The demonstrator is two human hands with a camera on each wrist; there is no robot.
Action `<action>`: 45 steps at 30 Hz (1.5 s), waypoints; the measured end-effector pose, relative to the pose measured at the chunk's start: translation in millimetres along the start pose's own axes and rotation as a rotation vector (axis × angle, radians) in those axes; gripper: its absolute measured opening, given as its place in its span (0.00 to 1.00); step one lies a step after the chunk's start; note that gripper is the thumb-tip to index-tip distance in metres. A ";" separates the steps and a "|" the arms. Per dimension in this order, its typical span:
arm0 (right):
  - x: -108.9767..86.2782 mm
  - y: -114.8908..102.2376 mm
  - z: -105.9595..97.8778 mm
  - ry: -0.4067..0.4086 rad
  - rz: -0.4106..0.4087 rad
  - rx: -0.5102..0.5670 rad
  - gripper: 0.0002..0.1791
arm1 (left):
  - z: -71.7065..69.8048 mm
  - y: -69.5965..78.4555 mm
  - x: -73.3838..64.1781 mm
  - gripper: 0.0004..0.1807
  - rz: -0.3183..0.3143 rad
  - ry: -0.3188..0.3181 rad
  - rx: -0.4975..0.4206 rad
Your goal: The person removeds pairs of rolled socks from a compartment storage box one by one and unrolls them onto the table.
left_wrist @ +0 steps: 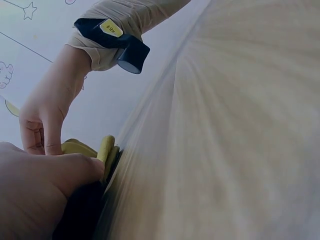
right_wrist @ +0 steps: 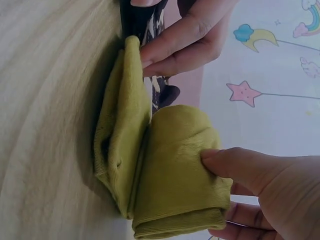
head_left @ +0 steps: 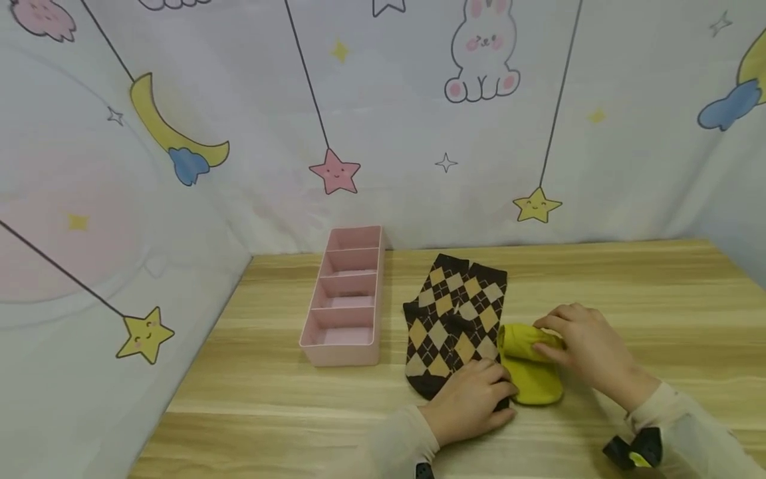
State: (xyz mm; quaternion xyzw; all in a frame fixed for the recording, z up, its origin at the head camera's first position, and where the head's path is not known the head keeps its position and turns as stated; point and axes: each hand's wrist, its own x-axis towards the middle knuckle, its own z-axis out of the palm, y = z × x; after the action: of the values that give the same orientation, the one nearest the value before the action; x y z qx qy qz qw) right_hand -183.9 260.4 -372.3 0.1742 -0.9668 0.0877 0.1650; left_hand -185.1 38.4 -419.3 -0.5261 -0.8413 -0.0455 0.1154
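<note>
A yellow pair of socks [head_left: 534, 382] lies on the table with its upper part folded into a roll [right_wrist: 175, 170]. My right hand [head_left: 592, 346] pinches this roll between thumb and fingers, raised on edge over the flat part. My left hand [head_left: 469, 402] rests on the toe end of the black-and-tan argyle socks [head_left: 455, 319], its fingertips right at the left edge of the yellow pair. Seen from the right wrist, the left fingers [right_wrist: 175, 47] lie nearly straight against that edge. The argyle socks are spread flat, side by side, their toes partly hidden under the left hand.
A pink organizer box [head_left: 344, 356] with several compartments stands left of the argyle socks. The wood-grain table [head_left: 251, 392] meets a white curtain [head_left: 407, 133] printed with stars, moons and a rabbit along its back edge. Both wrists wear black camera straps [left_wrist: 112, 37].
</note>
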 end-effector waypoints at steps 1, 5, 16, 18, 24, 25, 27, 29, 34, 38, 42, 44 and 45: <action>0.3 0.3 0.6 0.007 0.007 0.003 0.17 | 0.2 0.3 -0.4 0.16 0.001 -0.003 -0.004; 2.0 1.7 4.0 0.019 0.049 0.013 0.16 | 0.9 0.0 -2.5 0.17 0.000 -0.014 -0.020; 8.2 10.6 15.9 0.044 0.142 0.074 0.15 | 7.4 2.3 -3.7 0.15 -0.068 0.104 -0.029; 9.0 12.4 17.4 0.047 0.152 0.088 0.14 | 8.6 2.7 -3.1 0.14 -0.076 0.116 -0.039; 9.9 18.3 24.1 0.090 0.140 0.108 0.09 | 9.6 6.1 -1.0 0.13 -0.102 0.112 -0.020; 9.7 19.4 25.4 0.105 0.132 0.107 0.08 | 9.6 6.9 -0.3 0.14 -0.106 0.112 -0.014; 9.0 21.6 27.8 0.141 0.112 0.103 0.06 | 9.6 8.3 1.5 0.14 -0.116 0.114 0.000; 8.7 23.6 29.6 0.161 0.097 0.099 0.05 | 9.0 9.7 3.4 0.15 -0.128 0.110 0.016; 8.7 25.9 30.6 0.111 0.094 0.106 0.05 | 7.5 11.1 5.9 0.17 -0.151 0.091 0.035; 8.1 25.0 29.6 0.060 0.106 0.125 0.08 | 6.6 10.2 5.8 0.17 -0.158 0.084 0.040; 6.9 24.3 28.9 0.030 0.093 0.117 0.15 | 5.7 8.6 5.0 0.17 -0.161 0.082 0.043; 6.2 23.6 28.6 0.015 0.081 0.105 0.19 | 5.6 7.7 4.6 0.17 -0.164 0.078 0.043; 6.1 23.3 28.7 0.008 0.072 0.100 0.20 | 5.4 7.2 4.1 0.17 -0.165 0.077 0.041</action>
State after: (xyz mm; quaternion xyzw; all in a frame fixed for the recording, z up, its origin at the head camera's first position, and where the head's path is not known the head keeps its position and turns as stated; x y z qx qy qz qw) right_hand -206.1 273.5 -399.6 0.1467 -0.9662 0.1423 0.1569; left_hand -181.2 46.2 -423.9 -0.4505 -0.8775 -0.0578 0.1541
